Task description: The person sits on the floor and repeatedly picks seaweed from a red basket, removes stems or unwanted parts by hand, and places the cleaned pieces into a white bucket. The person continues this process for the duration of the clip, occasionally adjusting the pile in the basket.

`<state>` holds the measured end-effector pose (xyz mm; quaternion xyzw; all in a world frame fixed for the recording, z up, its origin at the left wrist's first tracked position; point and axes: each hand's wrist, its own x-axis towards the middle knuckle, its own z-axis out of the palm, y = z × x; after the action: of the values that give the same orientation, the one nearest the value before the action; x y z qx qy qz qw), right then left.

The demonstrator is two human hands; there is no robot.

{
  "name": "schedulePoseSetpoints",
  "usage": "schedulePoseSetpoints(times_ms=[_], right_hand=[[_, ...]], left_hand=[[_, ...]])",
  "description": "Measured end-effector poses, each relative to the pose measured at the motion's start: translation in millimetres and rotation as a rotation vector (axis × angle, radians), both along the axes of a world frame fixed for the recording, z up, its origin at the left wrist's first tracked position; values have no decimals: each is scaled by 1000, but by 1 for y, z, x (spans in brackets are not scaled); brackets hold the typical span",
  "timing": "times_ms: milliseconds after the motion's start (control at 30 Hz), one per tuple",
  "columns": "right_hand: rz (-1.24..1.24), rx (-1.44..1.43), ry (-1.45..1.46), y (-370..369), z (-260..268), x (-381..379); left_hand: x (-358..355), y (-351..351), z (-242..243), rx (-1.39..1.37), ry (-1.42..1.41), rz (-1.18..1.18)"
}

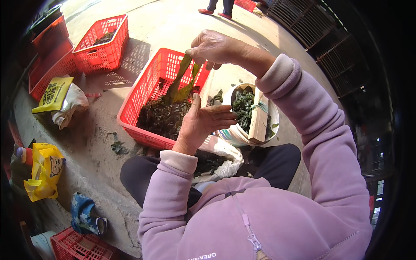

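Note:
Raised over the far side of a red plastic crate, my right hand pinches long green-brown strips of seaweed. They hang down to a heap of dark, wet-looking seaweed inside the crate. My left hand is held lower, above the crate's near right corner, with thumb spread and nothing in it. Right of it stands a white bucket holding dark green seaweed. A wooden board with a cord around it lies across the bucket. Between my knees, a white sack has dark pieces on it.
Another red crate with seaweed stands at the upper left, beside stacked crates. A yellow packet, a yellow bag and blue patterned cloth lie left. Seaweed scraps dot the floor. A person's legs appear far ahead.

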<state>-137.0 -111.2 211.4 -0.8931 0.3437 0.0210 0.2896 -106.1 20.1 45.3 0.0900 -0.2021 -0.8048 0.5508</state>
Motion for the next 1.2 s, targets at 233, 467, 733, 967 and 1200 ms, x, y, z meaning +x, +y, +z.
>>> schedulePoseSetpoints(times_ms=[233,467,733,967,1200], right_hand=[[-74,101,-87,20,-17,-6],[-313,411,-453,47,-64,-67],[-672,675,-646,65,-123,-143],[-862,1100,-860,68,-169,-207],[-709,599,-892,94,-172,-238]], left_hand=[[-6,-22,-13,-1,351,234],[7,-31,-29,69,416,607],[-8,-24,-52,334,48,492],[-37,-12,-68,518,-184,259],[-76,-1,-39,258,-934,2]])
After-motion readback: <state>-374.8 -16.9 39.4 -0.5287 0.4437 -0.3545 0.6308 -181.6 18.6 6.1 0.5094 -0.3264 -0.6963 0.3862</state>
